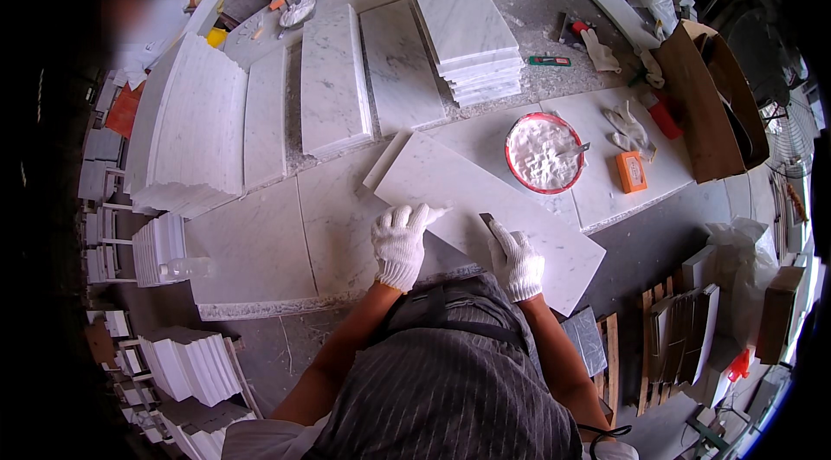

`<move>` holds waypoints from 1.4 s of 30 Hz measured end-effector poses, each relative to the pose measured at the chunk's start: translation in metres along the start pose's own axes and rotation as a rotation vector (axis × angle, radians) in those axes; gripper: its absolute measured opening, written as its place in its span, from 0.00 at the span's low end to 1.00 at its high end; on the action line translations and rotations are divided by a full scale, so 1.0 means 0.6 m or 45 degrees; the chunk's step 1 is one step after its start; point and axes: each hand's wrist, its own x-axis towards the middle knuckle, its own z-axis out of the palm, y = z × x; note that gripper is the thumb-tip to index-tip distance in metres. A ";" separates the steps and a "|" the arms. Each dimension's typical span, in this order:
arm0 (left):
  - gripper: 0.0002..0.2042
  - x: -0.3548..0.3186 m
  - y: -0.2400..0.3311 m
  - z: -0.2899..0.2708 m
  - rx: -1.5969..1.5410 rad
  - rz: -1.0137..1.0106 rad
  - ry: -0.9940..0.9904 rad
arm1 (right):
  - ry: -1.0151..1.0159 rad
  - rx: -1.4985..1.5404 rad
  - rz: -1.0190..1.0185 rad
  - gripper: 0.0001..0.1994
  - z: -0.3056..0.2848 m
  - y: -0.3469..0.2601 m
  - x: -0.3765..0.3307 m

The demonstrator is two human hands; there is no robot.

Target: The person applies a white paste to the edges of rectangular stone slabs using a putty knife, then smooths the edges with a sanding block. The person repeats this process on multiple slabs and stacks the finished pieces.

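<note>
A pale marble slab [502,218] lies slanted across the worktable in front of me, its near right corner jutting past the table edge. At its near left edge is my left hand [398,245] in a white knit glove, fingers curled together. A whitish tip shows at those fingers; whether it is glove or something held, I cannot make out. My right hand [518,265], gloved too, grips a small dark scraper blade [487,219] over the slab. Beyond it stands a red-rimmed tub [511,164] of white paste, with a spatula [575,151] stuck in it.
Stacked marble slabs [459,10] fill the far side, with more stacks [195,114] at left. An orange box [631,172], loose gloves [630,128] and a cardboard box [714,105] sit right. A blurred person [160,27] is at far left. Pallets [658,347] stand on the floor.
</note>
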 end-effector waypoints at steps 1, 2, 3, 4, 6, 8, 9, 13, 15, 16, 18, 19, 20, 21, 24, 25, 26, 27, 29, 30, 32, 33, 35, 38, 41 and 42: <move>0.17 -0.001 -0.001 0.001 -0.002 0.001 0.003 | 0.004 0.005 0.000 0.17 0.001 0.001 0.000; 0.17 -0.001 -0.001 0.002 -0.004 0.003 0.007 | 0.008 0.010 -0.001 0.17 0.002 0.001 -0.001; 0.17 -0.001 -0.002 0.003 -0.014 0.000 0.005 | 0.012 0.015 -0.001 0.17 0.002 0.001 -0.001; 0.17 -0.002 -0.004 0.004 -0.024 -0.002 0.003 | 0.012 0.014 -0.002 0.17 0.002 0.001 0.000; 0.17 -0.002 -0.005 0.003 -0.037 -0.002 0.006 | 0.011 0.012 -0.004 0.17 0.001 -0.001 0.000; 0.17 -0.002 -0.005 0.000 -0.042 0.006 0.016 | 0.015 -0.001 -0.013 0.17 0.001 0.000 0.000; 0.17 -0.003 -0.006 -0.001 -0.040 0.006 0.016 | 0.017 -0.008 -0.017 0.17 0.001 0.000 0.000; 0.17 -0.005 -0.006 -0.001 -0.030 -0.003 0.020 | 0.034 0.014 -0.023 0.16 0.003 0.000 0.000; 0.17 -0.006 -0.006 0.000 -0.030 -0.007 0.022 | 0.035 0.020 -0.020 0.16 0.004 0.001 0.000; 0.17 -0.006 -0.006 0.001 -0.031 -0.007 0.023 | 0.039 0.021 -0.021 0.16 0.004 0.002 -0.001; 0.17 -0.007 -0.006 0.002 -0.040 -0.010 0.022 | 0.045 0.021 -0.023 0.16 0.005 0.004 -0.002; 0.17 -0.007 -0.006 0.002 -0.046 -0.015 0.021 | 0.045 0.020 -0.023 0.16 0.004 0.003 -0.002; 0.17 -0.007 -0.006 0.002 -0.053 -0.019 0.020 | 0.046 0.020 -0.024 0.16 0.002 0.002 -0.001; 0.17 -0.007 -0.005 0.002 -0.070 -0.025 0.021 | 0.046 0.019 -0.024 0.16 0.001 0.002 -0.001; 0.17 -0.007 -0.004 0.001 -0.096 -0.050 0.009 | 0.049 0.005 -0.029 0.16 0.006 0.009 -0.003; 0.17 -0.005 -0.003 -0.005 -0.081 -0.072 0.003 | 0.045 -0.004 -0.015 0.16 0.006 0.007 0.000; 0.17 -0.004 -0.002 -0.008 -0.066 -0.095 -0.004 | 0.041 -0.012 -0.002 0.16 0.004 0.004 0.001; 0.16 -0.008 0.000 -0.004 -0.119 -0.118 -0.008 | 0.035 -0.021 0.009 0.16 0.002 0.003 0.000; 0.16 -0.017 -0.006 0.002 -0.183 -0.186 0.011 | 0.008 0.007 -0.013 0.17 0.002 0.007 0.000; 0.14 -0.020 -0.008 0.003 -0.267 -0.172 0.140 | -0.006 0.021 -0.026 0.17 0.004 0.007 -0.001; 0.15 -0.031 -0.013 0.022 -0.440 -0.269 0.253 | -0.013 0.062 0.002 0.18 -0.001 -0.003 -0.002; 0.16 -0.038 -0.020 0.025 -0.559 -0.332 0.291 | -0.020 0.080 0.017 0.18 -0.005 -0.011 -0.001; 0.17 -0.039 -0.028 0.020 -0.655 -0.452 0.399 | -0.055 0.147 0.035 0.17 -0.013 -0.022 0.003; 0.18 -0.041 -0.051 0.020 -0.680 -0.672 0.502 | 0.048 0.206 -0.184 0.18 -0.008 -0.003 0.002; 0.16 -0.064 -0.120 0.074 -0.921 -0.951 0.561 | 0.113 0.314 -0.129 0.19 0.002 0.011 -0.002; 0.15 -0.062 -0.132 0.076 -1.084 -0.971 0.579 | 0.055 0.401 -0.013 0.21 0.007 0.029 -0.008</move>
